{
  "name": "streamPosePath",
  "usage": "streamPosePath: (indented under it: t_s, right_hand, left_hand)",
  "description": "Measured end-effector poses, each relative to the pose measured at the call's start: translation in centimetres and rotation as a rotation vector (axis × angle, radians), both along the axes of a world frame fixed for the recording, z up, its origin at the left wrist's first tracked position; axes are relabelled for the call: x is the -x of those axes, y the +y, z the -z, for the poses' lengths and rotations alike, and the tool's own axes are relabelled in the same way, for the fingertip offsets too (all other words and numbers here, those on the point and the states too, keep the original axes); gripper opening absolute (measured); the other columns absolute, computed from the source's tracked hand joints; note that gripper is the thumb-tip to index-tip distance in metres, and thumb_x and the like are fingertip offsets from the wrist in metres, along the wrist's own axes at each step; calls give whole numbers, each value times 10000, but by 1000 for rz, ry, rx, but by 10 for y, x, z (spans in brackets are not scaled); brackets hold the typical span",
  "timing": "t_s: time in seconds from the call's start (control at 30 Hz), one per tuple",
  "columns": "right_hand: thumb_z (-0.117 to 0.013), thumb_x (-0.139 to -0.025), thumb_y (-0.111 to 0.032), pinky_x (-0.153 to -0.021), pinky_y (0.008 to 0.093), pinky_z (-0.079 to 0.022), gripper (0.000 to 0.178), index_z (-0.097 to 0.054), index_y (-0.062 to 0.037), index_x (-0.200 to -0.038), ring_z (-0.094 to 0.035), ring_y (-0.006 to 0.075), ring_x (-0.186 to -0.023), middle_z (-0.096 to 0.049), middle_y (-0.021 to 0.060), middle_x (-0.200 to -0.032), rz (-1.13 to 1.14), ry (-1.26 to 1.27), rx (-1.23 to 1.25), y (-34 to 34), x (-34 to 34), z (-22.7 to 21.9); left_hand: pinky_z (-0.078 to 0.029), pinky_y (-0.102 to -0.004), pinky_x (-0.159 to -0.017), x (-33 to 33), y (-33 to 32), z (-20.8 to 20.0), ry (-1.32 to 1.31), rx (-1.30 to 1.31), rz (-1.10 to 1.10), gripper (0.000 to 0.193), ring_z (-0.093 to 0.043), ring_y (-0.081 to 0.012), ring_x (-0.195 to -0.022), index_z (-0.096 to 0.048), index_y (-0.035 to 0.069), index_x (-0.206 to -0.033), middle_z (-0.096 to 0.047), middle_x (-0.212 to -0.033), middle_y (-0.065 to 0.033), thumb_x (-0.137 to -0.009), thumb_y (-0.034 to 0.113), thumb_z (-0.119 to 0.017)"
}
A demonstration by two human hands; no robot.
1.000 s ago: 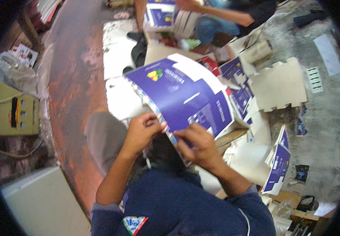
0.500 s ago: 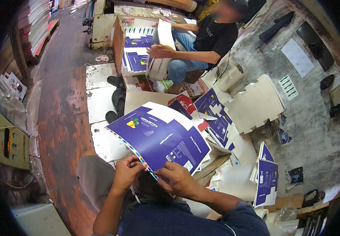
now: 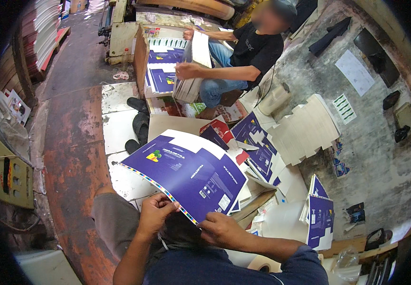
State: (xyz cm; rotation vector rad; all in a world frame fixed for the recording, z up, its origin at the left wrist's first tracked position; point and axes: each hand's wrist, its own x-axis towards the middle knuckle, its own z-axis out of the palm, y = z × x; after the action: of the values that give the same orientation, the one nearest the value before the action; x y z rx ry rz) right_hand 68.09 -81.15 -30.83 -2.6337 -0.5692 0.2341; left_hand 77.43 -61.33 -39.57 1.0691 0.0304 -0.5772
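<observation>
Flat and uncreased, the blue-and-white printed carton sheet [image 3: 186, 173] carries a multicoloured edge strip.

Seated co-worker [image 3: 243, 57], black sandals [image 3: 139, 121]

A: How much of the left hand [image 3: 154, 214] shows?

B: Its back and knuckles. The fingertips curl under the edge of the blue printed sheet [image 3: 188, 173], so the grip itself is hidden. Same with the right hand [image 3: 222, 229]: its fingertips slip beneath the sheet's near corner.

A: And under the sheet?

B: The lap and whatever lies on it are covered. The small marks along the sheet's edge are too fine to make out.

A: The seated person [image 3: 243, 52]?

B: Face blurred; the legs are partly hidden behind the stack of sheets [image 3: 188, 88].
</observation>
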Motion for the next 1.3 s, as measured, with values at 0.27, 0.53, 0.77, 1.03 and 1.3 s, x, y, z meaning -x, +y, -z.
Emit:
streamPosePath:
  t_s: [0.27,0.53,0.77,1.03,1.3]
  right_hand:
    - [-679,-777,-145,-670,456,-486,194,-607,-50,-929,-580,341,-800,-531,136,-859,-36,149,106,-26,21,8]
    - [-680,-818,-156,-727,425,-508,189,-663,-65,-983,-627,321,-867,-613,121,-908,-133,428,61,-49,17,-30]
    - [-639,-894,-84,-797,353,-502,208,-677,-51,-1096,-650,240,-924,-672,122,-981,-33,492,-418,-57,3,-54]
    - [-561,-693,119,-817,332,-462,421,-692,-56,-1053,-572,246,-936,-590,145,-1038,259,37,-353,-63,13,-23]
    - [-811,-611,-142,-959,452,-421,643,-619,-125,-1225,-534,259,-1035,-569,66,-1116,-88,-278,13,-52,8,4]
  left_hand:
    - [-496,-199,-618,-1,-4,-3,9,12,-64,183,-653,-99,-703,-641,-53,-1005,-691,-811,-75,-837,-4,-695]
    - [-501,-197,-642,-1,-6,-4,26,24,-101,185,-645,-98,-697,-639,-46,-1005,-685,-819,-68,-835,2,-693]
    - [-372,-225,-596,-5,-1,-22,-50,-115,-115,188,-501,-79,-662,-662,17,-944,-597,-765,10,-833,161,-709]
    - [-383,-192,-593,-8,10,-15,63,36,-77,257,-543,-48,-658,-648,4,-1009,-664,-807,-5,-815,152,-731]
    - [-393,-194,-600,-7,8,-21,79,24,-84,301,-570,-57,-679,-635,-5,-1058,-673,-821,-16,-817,150,-728]
